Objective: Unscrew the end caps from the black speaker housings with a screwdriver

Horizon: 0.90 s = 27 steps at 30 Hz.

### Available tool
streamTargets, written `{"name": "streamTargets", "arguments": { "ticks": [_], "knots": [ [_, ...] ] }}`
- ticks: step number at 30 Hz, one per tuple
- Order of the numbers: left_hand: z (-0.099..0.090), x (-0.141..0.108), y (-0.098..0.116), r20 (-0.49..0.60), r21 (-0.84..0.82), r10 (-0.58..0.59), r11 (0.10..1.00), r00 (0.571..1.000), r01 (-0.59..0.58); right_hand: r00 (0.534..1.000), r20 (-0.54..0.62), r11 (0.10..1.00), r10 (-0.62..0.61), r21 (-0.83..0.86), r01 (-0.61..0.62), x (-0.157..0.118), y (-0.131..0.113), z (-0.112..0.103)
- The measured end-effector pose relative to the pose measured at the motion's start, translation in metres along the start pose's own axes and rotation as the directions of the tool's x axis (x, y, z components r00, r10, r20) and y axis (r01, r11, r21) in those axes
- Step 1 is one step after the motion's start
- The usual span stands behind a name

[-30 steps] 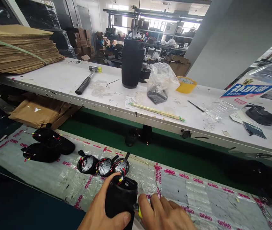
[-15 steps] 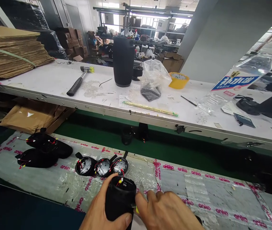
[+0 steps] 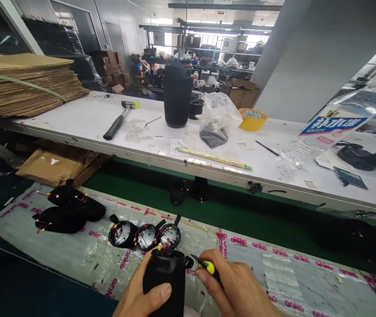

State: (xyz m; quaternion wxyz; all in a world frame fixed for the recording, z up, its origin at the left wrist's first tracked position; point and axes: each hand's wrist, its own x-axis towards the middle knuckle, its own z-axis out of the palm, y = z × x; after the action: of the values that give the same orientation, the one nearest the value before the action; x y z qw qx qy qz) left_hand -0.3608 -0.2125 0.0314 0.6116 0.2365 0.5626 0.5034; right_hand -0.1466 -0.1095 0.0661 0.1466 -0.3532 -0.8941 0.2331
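My left hand (image 3: 145, 293) is wrapped round a black cylindrical housing (image 3: 167, 281), thumb across its front. Red wires with small white and yellow connectors stick out of its open top, and a short black tab (image 3: 189, 262) juts from its right edge. In my right hand (image 3: 237, 286) is a utility knife (image 3: 209, 267) with a yellow and black handle, its thin dark blade pointing left near that tab; whether they touch I cannot tell. Just beyond stand several similar black housings (image 3: 146, 237) with silvery insides and wires showing.
More black housings (image 3: 65, 215) lie left on the plastic-covered lower surface (image 3: 240, 259). On the white bench (image 3: 148, 147) are a hammer (image 3: 118, 121), a tall black cylinder (image 3: 177, 97), a plastic bag (image 3: 219, 112), yellow tape (image 3: 253, 121) and a tilted bottle (image 3: 333, 127). Flat cardboard (image 3: 25, 83) is stacked left.
My right hand has moved away from the housing's side, up and right, bringing the knife into clear view. A tab now stands out from the housing's right edge. The camera view has shifted slightly.
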Motion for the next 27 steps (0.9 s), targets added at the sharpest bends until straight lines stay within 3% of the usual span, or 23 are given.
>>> {"name": "streamTargets", "arguments": {
  "ticks": [2,4,8,13,18,23,27],
  "knots": [
    [0.003,-0.003,0.005,-0.062,0.037,-0.037,0.999,0.997,0.039,0.999,0.041,0.999,0.034,0.034,-0.035,-0.003,0.001,0.007],
    [0.005,-0.005,0.009,-0.053,0.058,-0.056,0.997,0.997,0.059,0.997,0.078,1.000,0.020,0.004,-0.020,-0.005,0.001,0.013],
    [0.007,-0.002,0.014,0.050,0.135,0.001,0.991,0.999,-0.008,0.986,0.073,0.959,-0.152,-0.231,0.165,-0.001,-0.001,0.016],
    [0.006,0.004,0.012,0.031,0.321,0.091,0.942,0.995,-0.096,0.940,0.092,0.803,-0.329,-0.496,0.330,0.008,-0.006,0.007],
    [0.007,-0.001,0.009,-0.034,0.321,0.144,0.939,0.989,-0.126,0.939,0.131,0.771,-0.318,-0.540,0.337,0.009,-0.008,0.005],
    [0.013,-0.008,0.011,-0.122,0.421,0.089,0.907,0.989,-0.030,0.939,0.134,0.742,-0.318,-0.581,0.334,0.004,-0.010,0.007],
    [0.022,-0.012,0.015,-0.185,0.477,0.111,0.879,0.976,-0.009,0.933,0.169,0.706,-0.318,-0.614,0.352,-0.002,-0.010,0.010]
  ]
}}
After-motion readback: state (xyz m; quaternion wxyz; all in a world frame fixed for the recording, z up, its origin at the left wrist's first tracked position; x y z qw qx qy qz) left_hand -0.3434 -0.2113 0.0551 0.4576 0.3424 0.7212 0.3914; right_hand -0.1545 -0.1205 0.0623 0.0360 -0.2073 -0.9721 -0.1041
